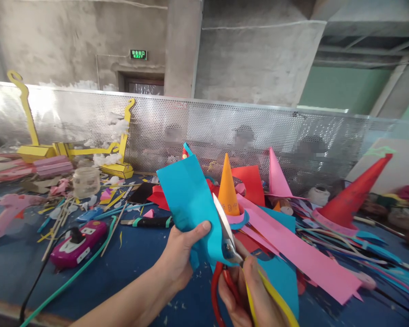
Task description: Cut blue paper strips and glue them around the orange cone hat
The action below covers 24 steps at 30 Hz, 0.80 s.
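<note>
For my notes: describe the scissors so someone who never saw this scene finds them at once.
Find the dark-blue table. At its near side, the left hand holds up a blue sheet, and the right hand grips the scissors at the sheet's right edge. Silver blades, one red handle and one yellow set them apart from the orange cone behind.

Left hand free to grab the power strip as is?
Probably not: left hand is holding blue paper. The power strip itself looks exposed, with a plug in it.

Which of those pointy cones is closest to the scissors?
The orange cone, just behind the scissors; the pink cone and tilted red cone sit farther right.
</note>
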Each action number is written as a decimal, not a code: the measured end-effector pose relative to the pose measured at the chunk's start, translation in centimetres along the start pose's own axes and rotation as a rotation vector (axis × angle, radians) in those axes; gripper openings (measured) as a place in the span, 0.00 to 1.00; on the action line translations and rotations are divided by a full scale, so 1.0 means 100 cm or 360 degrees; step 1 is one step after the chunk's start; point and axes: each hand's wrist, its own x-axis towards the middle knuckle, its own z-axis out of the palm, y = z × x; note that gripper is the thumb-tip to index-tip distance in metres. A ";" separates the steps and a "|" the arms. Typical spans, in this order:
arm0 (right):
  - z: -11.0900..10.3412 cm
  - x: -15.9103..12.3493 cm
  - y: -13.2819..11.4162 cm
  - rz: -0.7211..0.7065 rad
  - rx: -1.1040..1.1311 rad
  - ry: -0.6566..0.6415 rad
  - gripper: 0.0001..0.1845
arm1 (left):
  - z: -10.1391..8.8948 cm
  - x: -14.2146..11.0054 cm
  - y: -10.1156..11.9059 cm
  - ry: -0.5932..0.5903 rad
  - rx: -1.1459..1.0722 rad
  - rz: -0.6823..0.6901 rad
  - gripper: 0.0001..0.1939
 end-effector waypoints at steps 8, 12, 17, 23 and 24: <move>0.010 -0.004 -0.006 -0.0131 0.0097 0.0154 0.48 | 0.000 -0.001 -0.003 -0.0076 0.0022 0.0004 0.26; 0.005 0.000 -0.009 -0.0019 0.0077 0.0009 0.47 | 0.000 -0.001 -0.004 -0.0075 0.0039 -0.0034 0.25; -0.007 0.002 -0.003 0.0071 -0.0072 -0.0102 0.44 | 0.001 -0.001 -0.005 -0.0038 0.0071 -0.0067 0.26; -0.011 -0.005 -0.014 -0.0060 -0.0244 0.0078 0.36 | -0.002 0.003 0.005 -0.0094 0.0224 -0.0138 0.23; -0.013 -0.007 -0.017 -0.0071 -0.0268 0.0079 0.35 | -0.004 0.005 0.013 -0.0086 0.0259 -0.0072 0.24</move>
